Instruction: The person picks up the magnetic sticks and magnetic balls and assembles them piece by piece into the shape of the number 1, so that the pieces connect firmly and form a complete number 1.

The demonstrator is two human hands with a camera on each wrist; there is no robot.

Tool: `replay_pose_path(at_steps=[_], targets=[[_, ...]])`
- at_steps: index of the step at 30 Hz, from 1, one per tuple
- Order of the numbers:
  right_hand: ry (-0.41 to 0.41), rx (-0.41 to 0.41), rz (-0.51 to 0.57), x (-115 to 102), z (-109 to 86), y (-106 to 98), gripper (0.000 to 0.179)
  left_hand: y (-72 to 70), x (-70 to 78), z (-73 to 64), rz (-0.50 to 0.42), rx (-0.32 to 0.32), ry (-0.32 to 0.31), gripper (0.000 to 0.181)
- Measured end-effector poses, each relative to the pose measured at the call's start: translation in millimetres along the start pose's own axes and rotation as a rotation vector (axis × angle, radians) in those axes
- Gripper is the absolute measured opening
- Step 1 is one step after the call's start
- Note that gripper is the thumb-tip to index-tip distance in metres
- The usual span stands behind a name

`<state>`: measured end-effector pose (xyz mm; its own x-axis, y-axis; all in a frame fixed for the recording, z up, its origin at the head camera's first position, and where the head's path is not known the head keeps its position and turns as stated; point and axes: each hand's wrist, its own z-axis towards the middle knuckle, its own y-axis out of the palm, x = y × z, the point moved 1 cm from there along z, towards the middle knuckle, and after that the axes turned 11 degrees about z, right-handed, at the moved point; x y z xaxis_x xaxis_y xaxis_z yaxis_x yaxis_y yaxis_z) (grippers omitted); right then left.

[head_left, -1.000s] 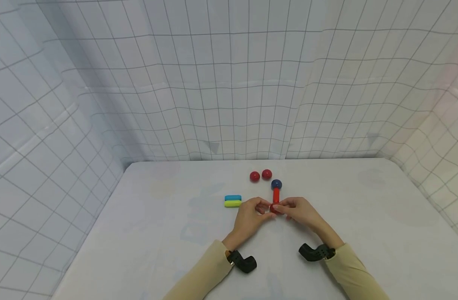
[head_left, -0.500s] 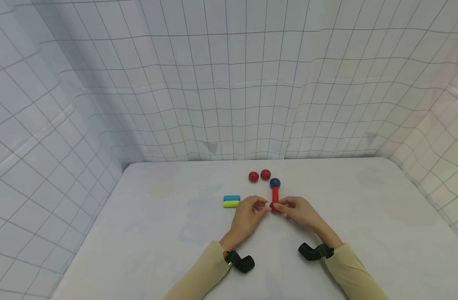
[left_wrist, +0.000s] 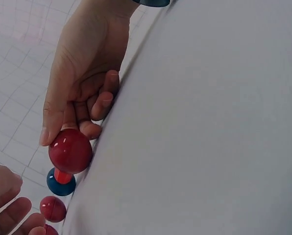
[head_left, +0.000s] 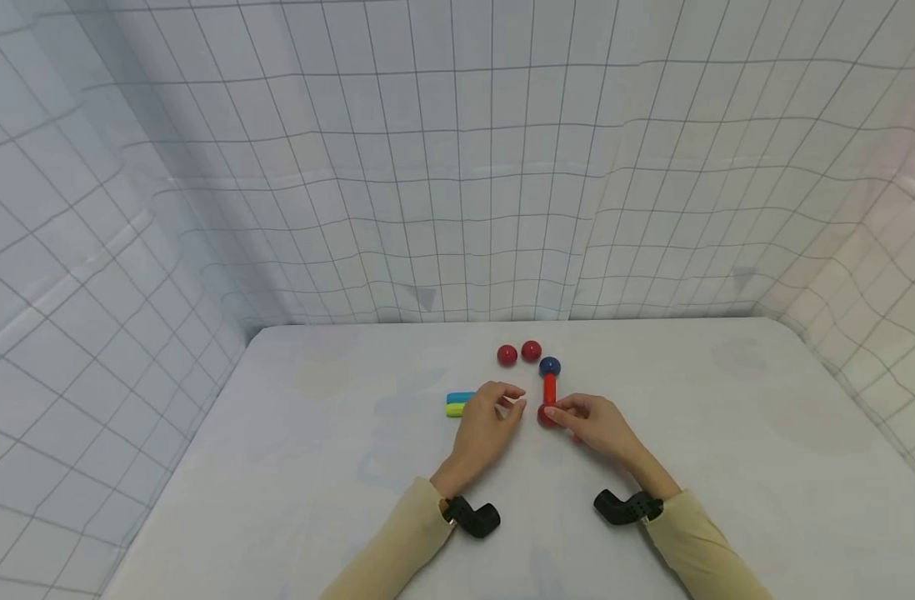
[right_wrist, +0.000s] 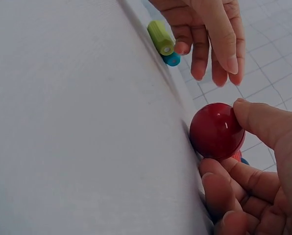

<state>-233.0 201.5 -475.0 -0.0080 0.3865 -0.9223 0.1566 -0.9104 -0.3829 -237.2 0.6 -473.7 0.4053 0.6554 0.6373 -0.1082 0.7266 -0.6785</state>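
Head: the right hand (head_left: 598, 423) is pinching a smooth red ball (head_left: 543, 417) on the table (head_left: 315, 467), its rod (head_left: 550, 388) pointing to twelve o'clock; the left hand (head_left: 486, 425) is hovering loosely. Left wrist: a glossy blue ball (left_wrist: 59, 189) is ending the rod. Right wrist: a faceted green bar (right_wrist: 160, 37) is lying at eleven.

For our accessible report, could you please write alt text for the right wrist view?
The right hand holds a red ball; higher up, the empty left hand is near a green rod and a blue rod. A white tabletop fills the left.
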Motion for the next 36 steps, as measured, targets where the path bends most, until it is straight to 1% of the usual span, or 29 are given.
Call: replay_pose_path(at_steps=[4, 7, 9, 15, 19, 24, 32, 36], targets=[[-0.018, 0.004, -0.014, -1, -0.8, 0, 0.038, -6.9, -0.5, 6.6, 0.022, 0.021, 0.025, 0.015], [-0.022, 0.006, -0.02, -1, -0.8, 1, 0.038, -11.9, -2.1, 13.4, 0.038, 0.038, 0.049, 0.016], [-0.024, 0.007, -0.026, 0, -0.6, 1, 0.039, -15.2, -3.6, 18.5, 0.057, 0.052, 0.055, 0.017], [-0.037, 0.013, -0.024, 2, 0.0, 2, 0.038, -21.0, -11.4, 32.9, 0.124, 0.083, 0.024, 0.018], [-0.042, 0.013, -0.02, 3, -0.4, 2, 0.037, -22.9, -14.8, 41.4, 0.15, 0.087, 0.002, 0.018], [-0.048, 0.015, -0.022, 2, -0.8, 3, 0.036, -23.6, -17.0, 53.0, 0.181, 0.049, -0.023, 0.022], [-0.069, 0.007, -0.02, 4, -0.9, 3, 0.034, -19.1, -20.8, 69.8, 0.231, -0.078, -0.057, 0.03], [-0.085, 0.009, -0.02, 4, -0.8, 2, 0.032, -16.3, -19.3, 76.7, 0.228, -0.112, -0.077, 0.03]])
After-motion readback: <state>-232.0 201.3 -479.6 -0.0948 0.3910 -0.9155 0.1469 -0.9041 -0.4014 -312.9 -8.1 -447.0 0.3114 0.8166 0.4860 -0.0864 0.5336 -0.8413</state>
